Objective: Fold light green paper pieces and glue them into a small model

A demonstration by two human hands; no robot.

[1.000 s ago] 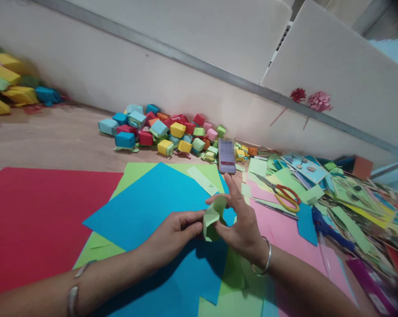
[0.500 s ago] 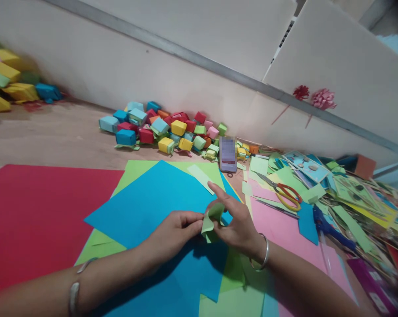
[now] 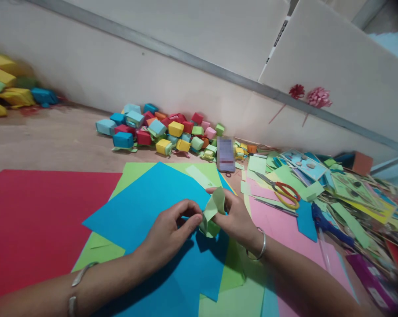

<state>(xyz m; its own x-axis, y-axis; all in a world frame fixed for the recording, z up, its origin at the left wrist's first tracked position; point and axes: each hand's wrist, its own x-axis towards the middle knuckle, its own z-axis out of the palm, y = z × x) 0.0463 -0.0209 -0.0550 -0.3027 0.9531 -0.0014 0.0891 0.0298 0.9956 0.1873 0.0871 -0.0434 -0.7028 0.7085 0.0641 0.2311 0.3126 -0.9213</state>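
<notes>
A small folded piece of light green paper (image 3: 215, 204) is held above the blue sheet (image 3: 136, 207). My right hand (image 3: 235, 215) grips it from the right, with the thumb in front and the other fingers partly hidden behind. From the left, my left hand (image 3: 177, 224) meets its edge with thumb and index fingertips pinched together. The paper's upper flap stands up and bends over, while its lower part looks like a small box shape. A pale green strip (image 3: 198, 176) lies on the blue sheet just beyond my hands.
Many small paper blocks (image 3: 157, 128) are heaped by the wall, beside a phone (image 3: 225, 154). Scissors (image 3: 286, 193), a blue glue gun (image 3: 330, 225) and paper scraps lie to the right. A red sheet (image 3: 50, 220) is at left. Two paper flowers (image 3: 319, 97) rest against the wall.
My right index finger has come down and curled behind the paper. The paper's flap now stands higher and more open. My left fingers have arched slightly at its edge.
</notes>
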